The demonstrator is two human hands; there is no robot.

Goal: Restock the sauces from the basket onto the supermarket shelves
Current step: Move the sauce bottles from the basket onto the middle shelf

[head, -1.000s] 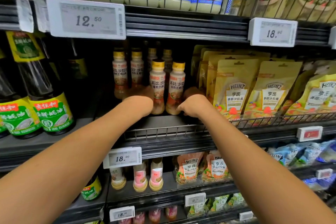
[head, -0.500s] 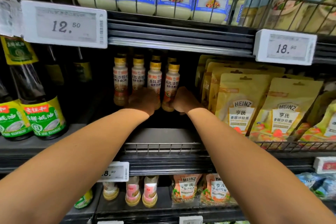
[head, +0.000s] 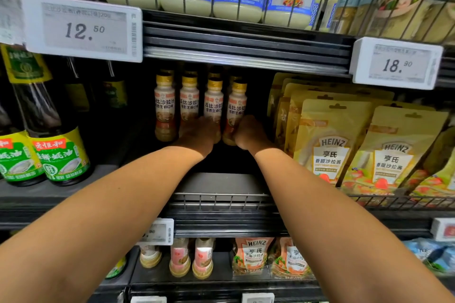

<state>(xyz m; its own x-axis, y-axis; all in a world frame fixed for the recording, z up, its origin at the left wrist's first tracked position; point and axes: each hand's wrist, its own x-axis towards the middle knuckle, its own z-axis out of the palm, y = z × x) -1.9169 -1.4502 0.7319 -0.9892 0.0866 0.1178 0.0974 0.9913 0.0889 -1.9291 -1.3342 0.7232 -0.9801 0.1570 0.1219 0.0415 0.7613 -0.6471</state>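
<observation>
Head view: grips the third sesame dressing bottle low with the left hand, the fourth sesame dressing bottle just beside it with the right hand, both upright, deep on the shelf, straight ahead.

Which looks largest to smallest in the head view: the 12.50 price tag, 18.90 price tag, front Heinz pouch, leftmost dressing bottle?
1. 12.50 price tag
2. front Heinz pouch and 18.90 price tag: too alike to rank
3. leftmost dressing bottle: smallest, though it stands farther back
</observation>
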